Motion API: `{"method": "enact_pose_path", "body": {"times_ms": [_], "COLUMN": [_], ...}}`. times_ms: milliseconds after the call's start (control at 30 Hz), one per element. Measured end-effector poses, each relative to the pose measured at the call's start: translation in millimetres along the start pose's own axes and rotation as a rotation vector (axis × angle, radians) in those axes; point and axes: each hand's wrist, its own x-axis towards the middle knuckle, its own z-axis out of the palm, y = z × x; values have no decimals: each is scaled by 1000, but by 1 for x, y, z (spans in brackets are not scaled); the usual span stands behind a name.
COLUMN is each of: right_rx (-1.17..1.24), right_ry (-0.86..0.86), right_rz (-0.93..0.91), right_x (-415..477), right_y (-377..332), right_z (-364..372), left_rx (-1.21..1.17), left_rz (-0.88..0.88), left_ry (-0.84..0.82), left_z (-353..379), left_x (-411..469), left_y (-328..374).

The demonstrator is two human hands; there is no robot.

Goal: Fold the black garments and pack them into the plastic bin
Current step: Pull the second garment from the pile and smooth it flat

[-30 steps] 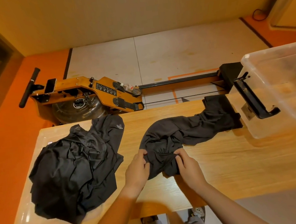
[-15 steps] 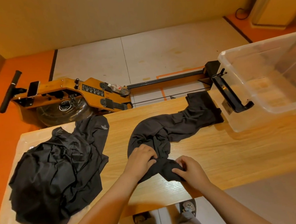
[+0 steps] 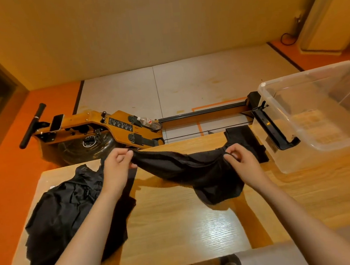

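Lifted now, the crumpled black fabric garment (image 3: pixel 183 165), my left hand (image 3: pixel 115 170) and right hand (image 3: pixel 242 162) pinching its edge; trailing end might snag the clear plastic bin (image 3: pixel 332 155).

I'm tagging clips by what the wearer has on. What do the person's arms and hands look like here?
The left hand and right hand are bare: no gloves, and no ring, watch or bracelet shows. The left forearm and right forearm are bare too, with no sleeve in view down to the picture's edge. No straps, cables or markings.
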Motion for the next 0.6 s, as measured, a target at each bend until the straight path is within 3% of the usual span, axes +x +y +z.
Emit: {"method": "enact_pose_path", "body": {"times_ms": [200,467,600], "right_rx": [-63,-64,-149], "right_ry": [19,-229,-151], "right_rz": [-125,-128,-232], "right_x": [50,92,112], "right_y": [-59,-120,-146], "right_z": [-50,-81,-93], "left_rx": [-102,-146,-119], "left_rz": [81,206,261], "left_ry": [175,294,319], "left_z": [-39,-75,-89], "left_x": [37,75,91], "left_y": [61,118,141]}}
